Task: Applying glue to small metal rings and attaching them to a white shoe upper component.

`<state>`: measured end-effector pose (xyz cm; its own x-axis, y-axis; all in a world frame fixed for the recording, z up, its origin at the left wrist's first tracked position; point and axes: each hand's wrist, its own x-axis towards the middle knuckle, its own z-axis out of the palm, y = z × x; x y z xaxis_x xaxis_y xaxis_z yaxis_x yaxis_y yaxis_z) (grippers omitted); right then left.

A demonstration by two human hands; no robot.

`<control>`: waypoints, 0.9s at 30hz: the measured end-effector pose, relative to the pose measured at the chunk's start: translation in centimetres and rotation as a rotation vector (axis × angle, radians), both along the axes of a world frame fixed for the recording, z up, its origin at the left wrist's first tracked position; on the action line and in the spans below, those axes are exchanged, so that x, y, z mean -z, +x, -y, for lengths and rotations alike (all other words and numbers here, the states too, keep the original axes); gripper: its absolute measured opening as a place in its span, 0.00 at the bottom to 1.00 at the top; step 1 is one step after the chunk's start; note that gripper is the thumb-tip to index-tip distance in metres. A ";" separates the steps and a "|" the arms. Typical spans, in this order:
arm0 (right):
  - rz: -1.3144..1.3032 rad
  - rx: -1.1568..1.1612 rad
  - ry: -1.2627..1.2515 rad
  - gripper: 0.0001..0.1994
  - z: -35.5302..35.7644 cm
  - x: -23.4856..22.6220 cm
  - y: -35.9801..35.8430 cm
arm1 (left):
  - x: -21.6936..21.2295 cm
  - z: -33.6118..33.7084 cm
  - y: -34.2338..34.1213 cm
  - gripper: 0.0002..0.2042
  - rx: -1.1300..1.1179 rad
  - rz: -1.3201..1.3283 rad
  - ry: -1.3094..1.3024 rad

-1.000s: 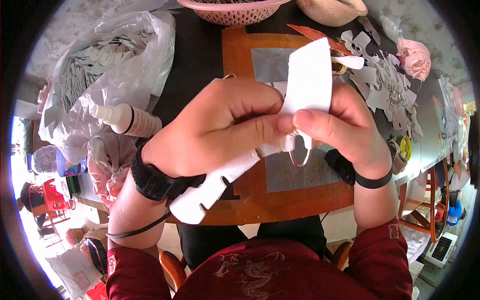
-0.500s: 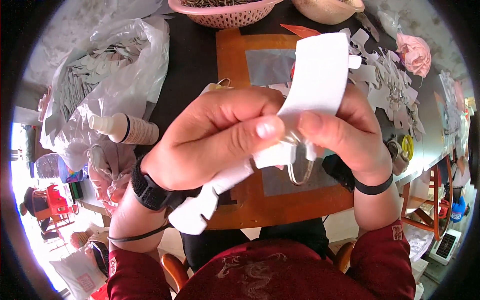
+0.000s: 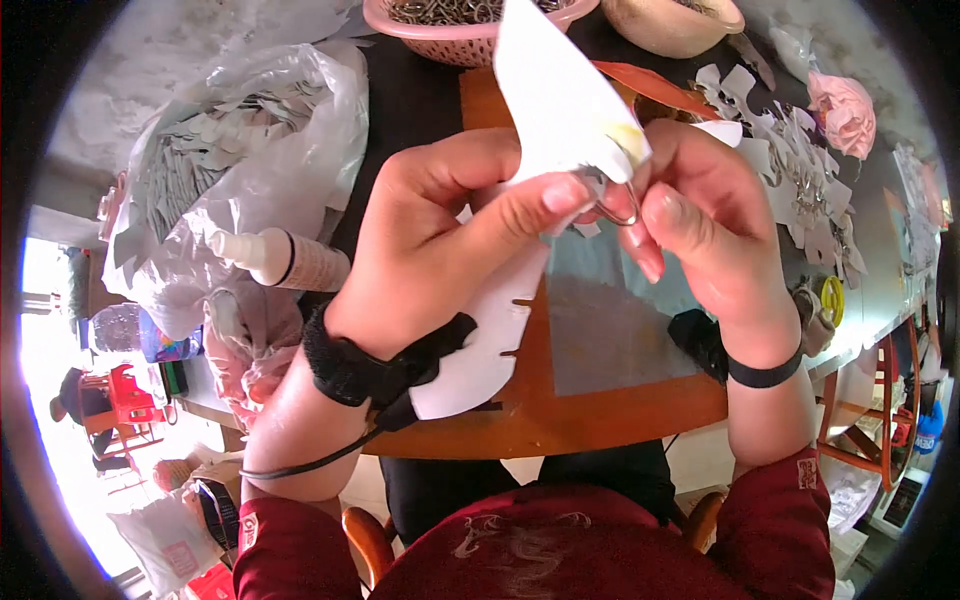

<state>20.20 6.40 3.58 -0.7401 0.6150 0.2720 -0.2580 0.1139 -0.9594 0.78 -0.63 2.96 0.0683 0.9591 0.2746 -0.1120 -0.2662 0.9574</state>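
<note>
A white strip [image 3: 555, 95] is pinched firmly by the left hand [image 3: 445, 230], its thumb laid flat and pointed toward the right, its fingers curled behind. By the right hand [image 3: 720, 220] the metal ring [image 3: 627, 212] at the strip's right edge is met with bent fingers and a raised thumb; whether the ring is gripped or merely neighboured by them cannot be told. The strip is held between the hands above the table [image 3: 600, 425], its upper end slanted up and leftward; it looks smooth, flat and flexible, with a yellowish patch near the ring. Below the left hand a white length with slits cut in its edge is seen; its join to the upper part is covered. Compared with the earlier frame, the right thumb has been lifted off the strip and the strip has been tipped leftward. Under the grip, a grey sheet [image 3: 620, 340] is spread on brown wood. Left of the grip, a white bottle [image 3: 315, 265] is seen just beside the left wrist, and beyond it a crinkled clear bag [image 3: 290, 175] is filled with pale flat pieces. Past the grip, a perforated pink basket [image 3: 455, 45] is heaped with metal rings; to the right, white cut pieces [image 3: 785, 165] are piled.
</note>
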 end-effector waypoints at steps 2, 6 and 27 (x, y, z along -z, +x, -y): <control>0.048 0.073 0.038 0.15 0.3 -0.2 -0.1 | 0.4 -0.2 -0.4 0.11 -0.054 -0.083 0.030; 0.067 0.198 0.068 0.11 0.1 -0.3 0.1 | 0.5 -0.2 0.1 0.10 -0.116 -0.160 0.084; 0.194 0.447 0.447 0.08 -0.3 0.3 -0.2 | 0.6 -1.0 -1.3 0.12 -0.089 -0.056 -0.341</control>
